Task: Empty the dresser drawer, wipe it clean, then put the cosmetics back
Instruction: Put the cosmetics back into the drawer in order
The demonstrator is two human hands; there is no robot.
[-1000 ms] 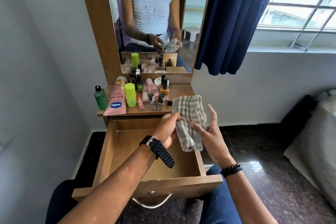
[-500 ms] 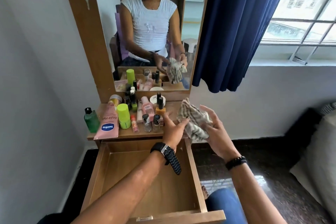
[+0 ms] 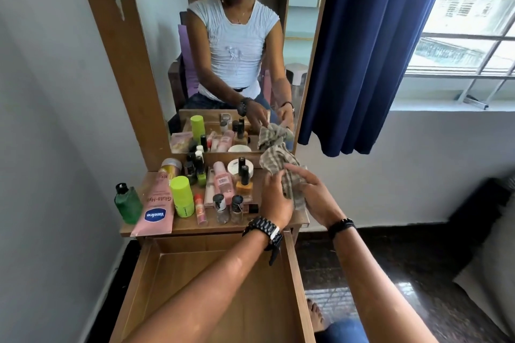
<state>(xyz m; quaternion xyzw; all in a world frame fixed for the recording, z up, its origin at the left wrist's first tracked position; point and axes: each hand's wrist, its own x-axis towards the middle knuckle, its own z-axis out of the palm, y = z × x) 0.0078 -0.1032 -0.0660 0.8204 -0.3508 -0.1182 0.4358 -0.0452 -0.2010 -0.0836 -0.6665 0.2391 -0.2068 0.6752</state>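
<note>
The wooden drawer (image 3: pixel 292 273) is pulled out below the dresser top and holds nothing inside. A grey checked cloth (image 3: pixel 281 166) is bunched over the right end of the dresser top (image 3: pixel 303 220). My left hand (image 3: pixel 276 198) and my right hand (image 3: pixel 312 189) both grip it. Cosmetics crowd the left and middle of the top: a pink Vaseline tube (image 3: pixel 156 206), a green bottle (image 3: pixel 126 203), a lime-capped stick (image 3: pixel 182 196), a pink bottle (image 3: pixel 221 179), an orange polish bottle (image 3: pixel 244 185) and small glass bottles (image 3: pixel 221 205).
A mirror (image 3: pixel 237 64) rises behind the dresser top and reflects me and the items. A blue curtain (image 3: pixel 370 50) hangs right of it beside a window. A wall stands close on the left. Dark floor and a pale cushion (image 3: pixel 490 281) lie to the right.
Both hands carried the cloth from over the open drawer up and back to the right end of the dresser top, crumpling it. The view tilted upward.
</note>
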